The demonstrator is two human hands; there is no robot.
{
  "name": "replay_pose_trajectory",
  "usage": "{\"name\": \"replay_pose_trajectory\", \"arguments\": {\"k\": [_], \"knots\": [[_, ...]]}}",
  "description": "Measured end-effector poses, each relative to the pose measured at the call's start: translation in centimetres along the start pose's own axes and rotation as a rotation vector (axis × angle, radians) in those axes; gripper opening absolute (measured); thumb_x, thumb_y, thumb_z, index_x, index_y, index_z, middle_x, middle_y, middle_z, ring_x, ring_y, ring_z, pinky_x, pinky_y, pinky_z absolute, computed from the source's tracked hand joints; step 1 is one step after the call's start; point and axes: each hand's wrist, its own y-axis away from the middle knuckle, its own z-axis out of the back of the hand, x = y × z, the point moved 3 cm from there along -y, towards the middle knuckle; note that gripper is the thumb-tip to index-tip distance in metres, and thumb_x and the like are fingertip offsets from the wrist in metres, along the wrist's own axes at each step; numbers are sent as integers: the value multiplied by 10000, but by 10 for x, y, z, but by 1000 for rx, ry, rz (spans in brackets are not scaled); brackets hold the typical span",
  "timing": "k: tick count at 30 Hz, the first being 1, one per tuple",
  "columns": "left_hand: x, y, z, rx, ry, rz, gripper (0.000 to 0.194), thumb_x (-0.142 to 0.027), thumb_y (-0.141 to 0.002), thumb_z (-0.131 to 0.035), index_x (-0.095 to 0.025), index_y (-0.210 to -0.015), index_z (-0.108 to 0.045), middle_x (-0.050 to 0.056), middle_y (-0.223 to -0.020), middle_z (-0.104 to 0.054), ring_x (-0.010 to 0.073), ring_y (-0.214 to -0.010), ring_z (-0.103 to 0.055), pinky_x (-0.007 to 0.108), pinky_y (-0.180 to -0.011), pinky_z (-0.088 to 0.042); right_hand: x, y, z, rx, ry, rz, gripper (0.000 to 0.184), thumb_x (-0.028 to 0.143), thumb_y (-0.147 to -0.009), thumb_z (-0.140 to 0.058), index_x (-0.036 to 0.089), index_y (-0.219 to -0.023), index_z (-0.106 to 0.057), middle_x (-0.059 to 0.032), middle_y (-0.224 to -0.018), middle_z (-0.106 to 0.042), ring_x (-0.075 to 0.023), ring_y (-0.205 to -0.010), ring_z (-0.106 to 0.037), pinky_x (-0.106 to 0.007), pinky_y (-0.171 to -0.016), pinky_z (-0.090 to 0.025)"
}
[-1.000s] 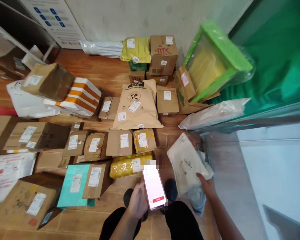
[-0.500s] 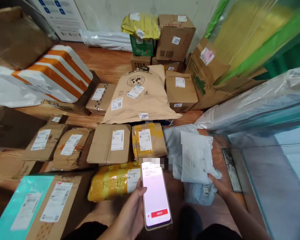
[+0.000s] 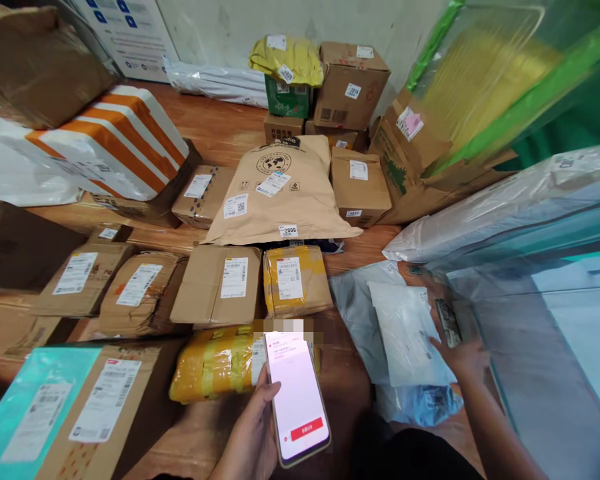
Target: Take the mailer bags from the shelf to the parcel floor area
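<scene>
Left hand [image 3: 253, 427]: fingers are gripping a phone [image 3: 300, 400], the thumb lying along its left edge.

Right hand [image 3: 465, 363]: blurring; fingertips are touching the right edge of a white parcel [image 3: 405, 333]. Whether they are pinching it or merely resting there, one cannot tell.

White parcel: lying right of the phone, overlapping a grey parcel [image 3: 347, 293] and a blue-grey parcel [image 3: 425, 403] near the floor.

Handling, as judged: good work is calling for a secure hold on the phone, the thumb staying off the screen, and a light edge grip on the soft wrapper, neither dragging its neighbours nor covering its corner label.

Writing: the phone is displaying a red button, its characters too small to read. A kraft bag [image 3: 280, 163] is bearing "2009", a globe print and dark lettering ending in "die". A tall carton [image 3: 340, 100] is showing "2014"; a yellow parcel [image 3: 300, 57], a number ending "026". A yellow-taped box [image 3: 310, 280] is carrying an address label, its fine print defeating reading.
</scene>
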Motion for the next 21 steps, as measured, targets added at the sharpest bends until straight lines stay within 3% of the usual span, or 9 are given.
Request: {"name": "replay_pose_trajectory", "arguments": {"k": [2, 4, 6, 7, 9, 11, 15, 17, 21], "knots": [[-1, 2, -1, 2, 22, 11, 807, -229, -815, -608, -374, -1500, -207, 57, -1217, -674, 302, -1057, -653, 531, -945, -473, 50, 28, -7, 177, -33, 30, 606, 450, -530, -828, 182, -1043, -646, -208, -1226, -613, -376, -1132, -576, -521, -988, -408], [-3, 4, -4, 36, 28, 28, 730, -250, -826, -582, -317, -1486, -278, 74, -1197, -681, 303, -1049, -654, 529, -973, -452, 97, 87, -24, 789, -185, -12, 575, 586, -727, -665, 205, -1156, -618, -143, -1249, -621, -314, -1161, -579, -486, -1026, -387], [-8, 7, -10, 105, 26, 51, 631, -292, -837, -569, -235, -1438, -384, 102, -1183, -684, 299, -1066, -647, 499, -1015, -426, 129, 160, -34, 1250, -228, -259, 661, 713, -788, -521, 217, -1219, -586, -126, -1309, -594, -284, -1204, -562, -489, -1019, -394], [-11, 9, -13, 141, 24, 57, 592, -310, -837, -569, -211, -1404, -431, 108, -1174, -686, 300, -1073, -643, 488, -1026, -418, 139, 195, -38, 1402, -190, -380, 682, 734, -805, -483, 226, -1253, -562, -122, -1365, -554, -273, -1247, -531, -496, -1032, -382], [-17, 12, -20, 197, 23, 50, 522, -310, -831, -574, -209, -1337, -494, 93, -1174, -685, 302, -1098, -630, 479, -1032, -415, 151, 242, -46, 1381, -173, -486, 732, 777, -793, -441, 244, -1286, -533, -115, -1402, -522, -274, -1260, -522, -515, -1059, -351], [-22, 14, -26, 227, 17, 20, 465, -263, -819, -572, -222, -1280, -528, 67, -1173, -682, 295, -1107, -623, 467, -1019, -428, 154, 266, -57, 1267, -257, -470, 773, 785, -774, -448, 231, -1309, -512, -120, -1395, -529, -301, -1269, -508, -532, -1077, -331], [-25, 16, -32, 239, -15, -23, 550, -153, -747, -582, -262, -1281, -514, 28, -1159, -682, 276, -1095, -623, 431, -987, -454, 161, 275, -62, 1168, -514, -197, 684, 644, -814, -543, 231, -1353, -460, -86, -1399, -530, -295, -1304, -468, -485, -1102, -337], [-23, 17, -32, 252, -31, -16, 657, -125, -707, -588, -298, -1331, -475, 14, -1160, -679, 271, -1078, -629, 424, -973, -460, 166, 276, -55, 1231, -520, -69, 699, 501, -830, -617, 264, -1430, -348, -64, -1438, -490, -279, -1308, -464, -479, -1101, -348], [-21, 23, -30, 285, -47, -7, 719, -136, -678, -595, -301, -1363, -452, 12, -1164, -673, 272, -1071, -628, 401, -955, -466, 180, 282, -35, 1364, -400, 266, 919, 215, -768, -708, 291, -1504, -163, -58, -1506, -379, -255, -1373, -371, -452, -1135, -307]]}}
